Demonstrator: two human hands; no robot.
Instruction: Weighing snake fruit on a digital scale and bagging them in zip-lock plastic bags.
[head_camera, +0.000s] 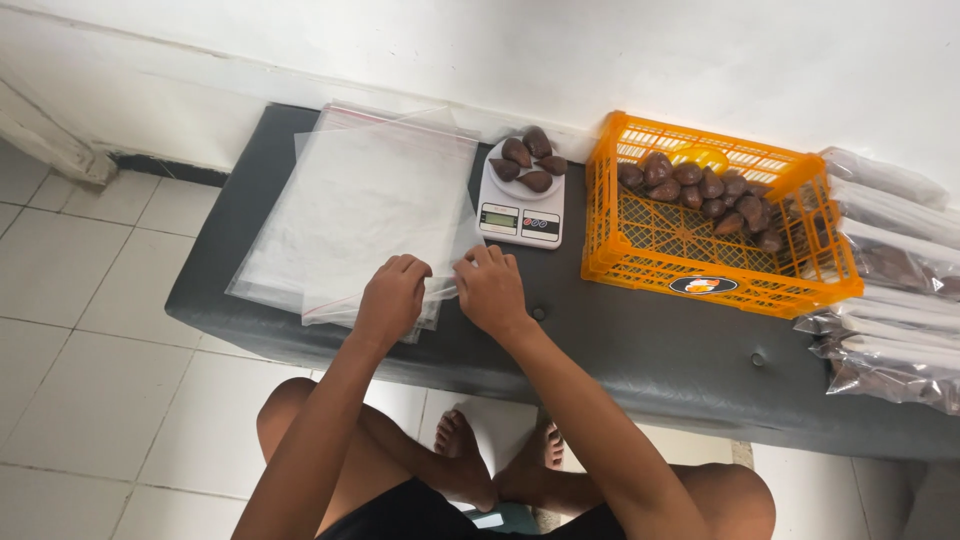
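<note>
A stack of clear plastic bags (350, 205) lies on the left part of a dark grey padded bench (640, 350). My left hand (392, 298) and my right hand (490, 290) both pinch the near edge of the top bag, close together, fingers curled on the plastic. Just behind my right hand stands a small white kitchen scale (520, 212) with several brown scaly fruits (530, 160) on its plate.
An orange plastic crate (640, 255) holding several more brown fruits (700, 190) stands right of the scale. Filled clear bags (890, 300) are piled at the bench's right end. A white wall runs behind; white floor tiles lie to the left.
</note>
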